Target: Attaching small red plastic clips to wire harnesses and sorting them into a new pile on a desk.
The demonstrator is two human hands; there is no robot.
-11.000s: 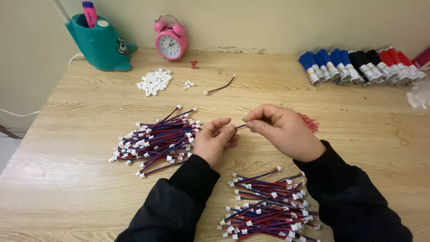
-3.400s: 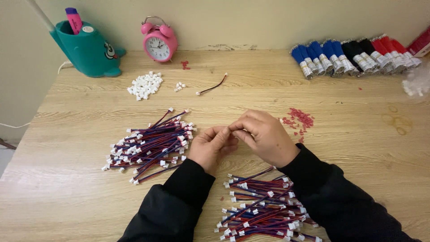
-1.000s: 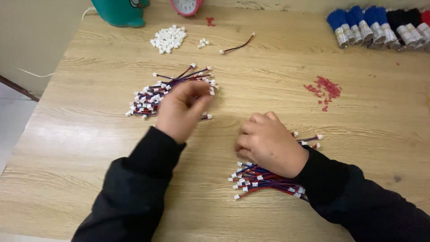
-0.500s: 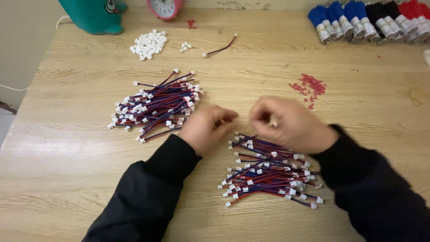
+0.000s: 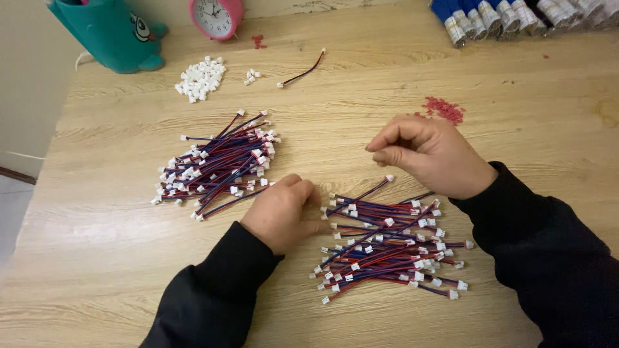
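- My left hand (image 5: 284, 212) rested curled, fingers holding nothing visible, touching the near wire pile (image 5: 387, 241).
- My right hand (image 5: 432, 154) hovered above, fingers pinched; contents indiscernible.
- Second wire pile (image 5: 216, 164) lay left on the bench (image 5: 361, 109).

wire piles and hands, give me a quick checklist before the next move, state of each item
1. Left hand at the near pile: ok, it rests at the pile's left edge, fingers curled.
2. Right hand holding a wire: cannot tell, fingertips are pinched but nothing shows between them.
3. Far pile kept apart from the near pile: ok, bare table lies between them.
4. White connectors in view: ok, heaped by the teal holder.
5. Single wire out of the way: ok, it lies alone near the clock.
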